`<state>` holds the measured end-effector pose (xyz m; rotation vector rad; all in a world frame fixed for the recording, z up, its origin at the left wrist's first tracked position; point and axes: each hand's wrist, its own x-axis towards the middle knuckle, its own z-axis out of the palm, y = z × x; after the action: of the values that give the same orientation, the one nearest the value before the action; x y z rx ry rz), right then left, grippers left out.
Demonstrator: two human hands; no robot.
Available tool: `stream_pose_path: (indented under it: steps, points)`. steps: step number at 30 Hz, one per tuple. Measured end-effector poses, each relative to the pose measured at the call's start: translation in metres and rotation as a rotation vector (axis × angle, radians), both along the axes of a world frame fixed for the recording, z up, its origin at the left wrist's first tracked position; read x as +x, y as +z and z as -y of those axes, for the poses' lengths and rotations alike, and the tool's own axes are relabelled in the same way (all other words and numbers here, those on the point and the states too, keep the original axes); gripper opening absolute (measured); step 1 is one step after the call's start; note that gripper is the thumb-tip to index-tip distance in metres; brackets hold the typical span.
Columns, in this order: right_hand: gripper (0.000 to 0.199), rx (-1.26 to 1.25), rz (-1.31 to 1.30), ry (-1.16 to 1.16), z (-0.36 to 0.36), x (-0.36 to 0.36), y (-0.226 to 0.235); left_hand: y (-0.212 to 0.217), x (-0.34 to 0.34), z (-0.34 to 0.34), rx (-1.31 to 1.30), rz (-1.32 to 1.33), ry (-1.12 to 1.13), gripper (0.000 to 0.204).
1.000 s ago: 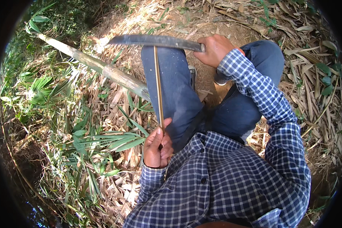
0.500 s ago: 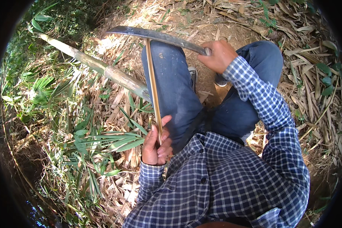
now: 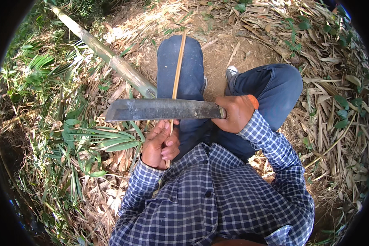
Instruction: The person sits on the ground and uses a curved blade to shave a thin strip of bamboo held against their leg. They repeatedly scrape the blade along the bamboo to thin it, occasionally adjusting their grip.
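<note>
**Fingers clenched on blade and bamboo strip**

Fingers (image 3: 170, 144) of the left hand (image 3: 160, 145) are curled tight around the near end of a thin bamboo strip (image 3: 177, 67), while the right hand (image 3: 235, 113) is clenched on the handle of a long blade (image 3: 162, 109).

Largest first: the ground (image 3: 242, 53) is bare brown earth at twelve o'clock, ringed by a thick litter of dry bamboo leaves and husks (image 3: 336, 106) from one round to five o'clock. Green leafy shoots (image 3: 94, 137) spread across the nine o'clock side, in dappled sunlight, outdoors. A thick pale bamboo pole (image 3: 110, 57) lies slanted from eleven o'clock toward the centre, its lower end passing just behind the blade near the left knee.

The person sits low, in a blue-and-white checked shirt (image 3: 217, 192) and dark blue trousers (image 3: 180, 65), both knees raised, one shoe (image 3: 232, 72) showing between them at one o'clock.

The blade is dark, flat and broad, with a squared tip at nine o'clock; it lies crosswise at the centre, handle end at three o'clock inside the right fist.

The strip is slim, straight and yellow-tan. It runs from the left hand, just below the blade, up toward twelve o'clock along the left thigh, crossing under the blade at about its middle and touching it there.
</note>
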<state>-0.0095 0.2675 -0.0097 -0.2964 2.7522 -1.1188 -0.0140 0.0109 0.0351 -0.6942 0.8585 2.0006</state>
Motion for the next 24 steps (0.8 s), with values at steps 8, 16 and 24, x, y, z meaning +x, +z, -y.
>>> stream_pose_path:
  steps: [8,16,24]
  points:
    - [0.023,0.129,0.056,-0.135,-0.021,-0.035,-0.013,0.011,0.011,0.001,0.100,0.062,0.022,0.020]
    - [0.025,0.122,0.097,-0.080,-0.020,-0.045,-0.015,0.011,0.018,0.013,0.183,0.152,0.092,0.019]
    - [0.024,0.085,0.070,-0.015,-0.023,-0.051,-0.017,0.017,0.022,0.021,0.243,0.212,0.159,0.020]
